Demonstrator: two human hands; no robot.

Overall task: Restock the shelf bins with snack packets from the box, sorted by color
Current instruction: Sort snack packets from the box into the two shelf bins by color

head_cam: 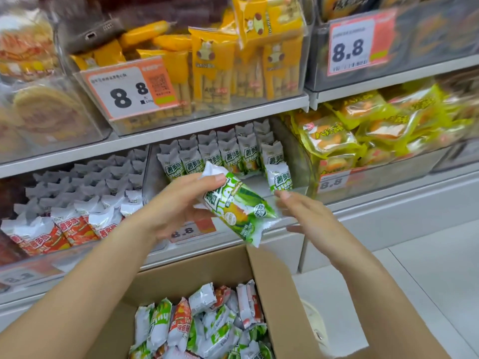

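head view: a green snack packet [237, 206] is held tilted in the left hand [178, 203], thumb on the white crimped top end, fingers curled behind it; grip closed round the packet. the packet's lower crimped end hangs just above the back flap of the cardboard box [285, 294]. the right hand [308, 216] is seen just beside the packet's right side, fingers straight and relaxed, nothing held; whether the fingertips touch the wrapper cannot be told.

edges/room: the packet is positioned in front of the green packet bin [290, 161], a clear-walled bin on the lower shelf. green packets [223, 154] stand upright in rows at its back, one green packet [278, 178] stands alone near the front right; open floor is left in the bin's front part. to the left, the red packet bin [77, 244] is packed nearly to its front edge with red packets [62, 229]. in the open box, mixed green and red packets [202, 325] lie loose.

writing: price tags reading "8.8" are seen on the yellow stick bin [129, 89], upper right [350, 49], the yellow-green pastry bin [333, 181], and partly behind the left hand [191, 229]. "uniu" is printed on the yellow stick packets [212, 60]. chinese characters on the packets are present.
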